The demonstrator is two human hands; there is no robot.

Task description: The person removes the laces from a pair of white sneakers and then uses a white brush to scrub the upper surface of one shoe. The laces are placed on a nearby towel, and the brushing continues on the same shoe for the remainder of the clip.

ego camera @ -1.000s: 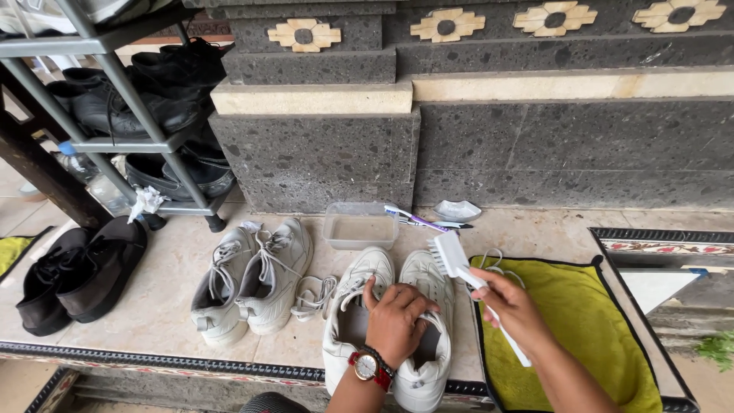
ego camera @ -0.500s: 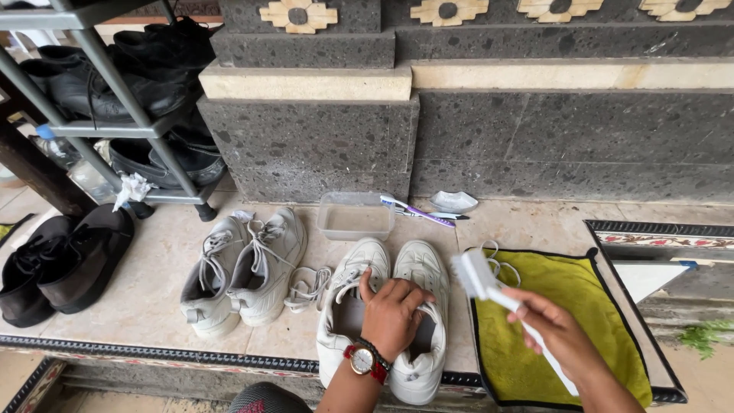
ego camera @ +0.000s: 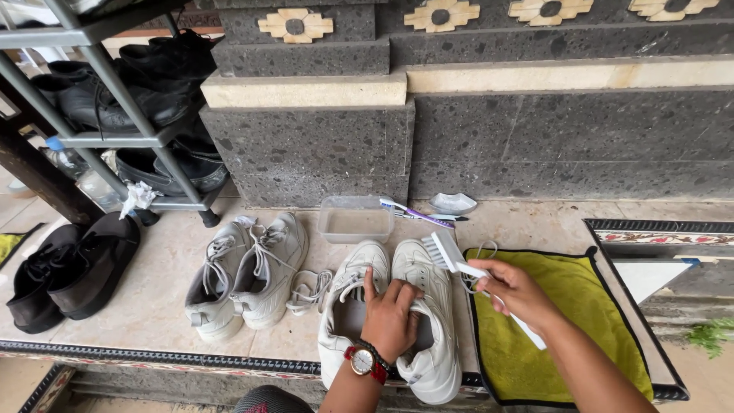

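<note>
Shoes fill our head view: a pair of white sneakers (ego camera: 390,313) sits on the near tiled ledge, toes pointing far. Our left hand (ego camera: 391,317) lies flat across both sneakers, fingers spread, pressing rather than clasping. Our right hand (ego camera: 514,289) is closed around the handle of a white brush (ego camera: 459,264), whose bristles hover just beside the right sneaker's toe. Right of them lies a yellow cloth (ego camera: 589,321); left stands a grey pair of sneakers (ego camera: 248,275).

matt leather sneaker (ego camera: 428,321), plastic brush (ego camera: 451,256)
</note>
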